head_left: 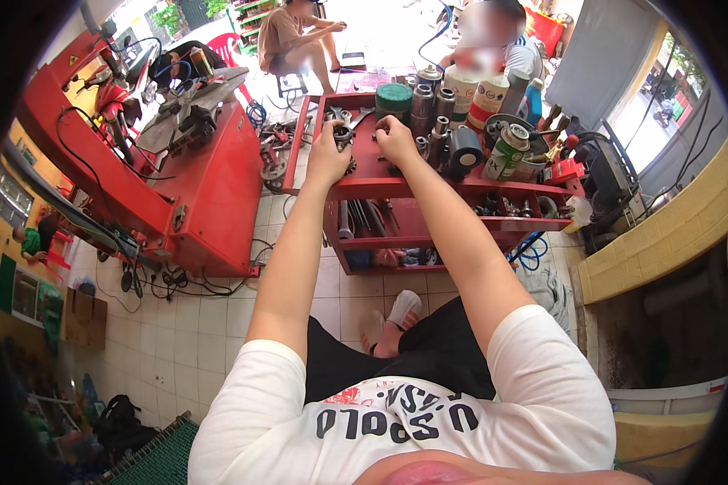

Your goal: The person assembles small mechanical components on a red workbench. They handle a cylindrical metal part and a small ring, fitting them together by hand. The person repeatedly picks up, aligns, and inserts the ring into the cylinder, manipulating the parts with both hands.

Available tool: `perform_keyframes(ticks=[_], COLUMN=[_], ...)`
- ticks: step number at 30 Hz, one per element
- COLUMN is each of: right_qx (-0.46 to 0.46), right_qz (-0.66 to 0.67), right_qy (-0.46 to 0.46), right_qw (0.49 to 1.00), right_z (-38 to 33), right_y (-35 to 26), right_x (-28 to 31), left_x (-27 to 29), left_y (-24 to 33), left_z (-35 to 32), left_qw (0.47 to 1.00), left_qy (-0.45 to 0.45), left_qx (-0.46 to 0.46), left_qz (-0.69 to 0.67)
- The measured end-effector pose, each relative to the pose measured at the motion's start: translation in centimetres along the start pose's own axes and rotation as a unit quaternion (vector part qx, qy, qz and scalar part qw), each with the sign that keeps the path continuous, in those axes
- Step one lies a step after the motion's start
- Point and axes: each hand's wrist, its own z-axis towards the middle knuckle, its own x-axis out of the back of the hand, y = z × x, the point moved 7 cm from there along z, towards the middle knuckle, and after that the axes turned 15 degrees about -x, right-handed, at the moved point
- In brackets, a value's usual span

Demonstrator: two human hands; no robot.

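Both my arms reach forward over the top tray of a red tool cart (361, 153). My left hand (328, 155) is closed around a dark round metal part with a toothed-looking edge (344, 137), near the tray's left side. Just to the right, my right hand (398, 144) has its fingers pinched together; whatever is between them is too small to make out. The two hands are apart. Loose metal pieces and a wrench lie behind the left hand. Past the right hand stand a green-lidded jar (393, 100) and metal cylinders (421, 108).
Bottles, spray cans and a green-and-white can (506, 152) crowd the cart's right half. A red machine (218, 178) stands at left, cables on the tiled floor beside it. One person (293, 40) sits beyond the cart; another person (524, 58) is behind the bottles.
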Motion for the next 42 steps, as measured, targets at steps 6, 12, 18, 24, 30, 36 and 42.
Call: perform_keyframes(ticks=[6, 12, 18, 24, 30, 36, 42], right_qx=[-0.006, -0.003, -0.005, -0.007, -0.010, -0.013, -0.027], right_qz=[-0.012, -0.009, -0.014, -0.018, -0.003, -0.001, -0.005], right_qy=[0.001, -0.002, -0.006, -0.004, -0.006, 0.003, -0.023], right_qw=[1.000, 1.000, 1.000, 1.000, 1.000, 1.000, 0.999], right_z=[0.1, 0.5, 0.7, 0.3, 0.2, 0.7, 0.0], right_y=[0.2, 0.3, 0.4, 0.3, -0.1, 0.9, 0.0], right_x=[0.3, 0.3, 0.1, 0.4, 0.2, 0.5, 0.2], left_x=[0.3, 0.2, -0.1, 0.4, -0.9, -1.3, -0.1], left_y=[0.3, -1.5, -1.7, 0.6, 0.4, 1.2, 1.3], left_z=[0.7, 2.9, 3.3, 2.5, 2.3, 2.4, 2.0], left_qw=[1.000, 0.998, 0.999, 0.998, 0.991, 0.991, 0.993], left_qy=[0.030, -0.008, -0.018, -0.028, -0.073, -0.089, -0.103], left_qx=[0.001, -0.004, -0.007, -0.039, -0.111, -0.097, -0.035], left_qz=[-0.001, 0.061, 0.032, 0.030, -0.015, 0.002, 0.038])
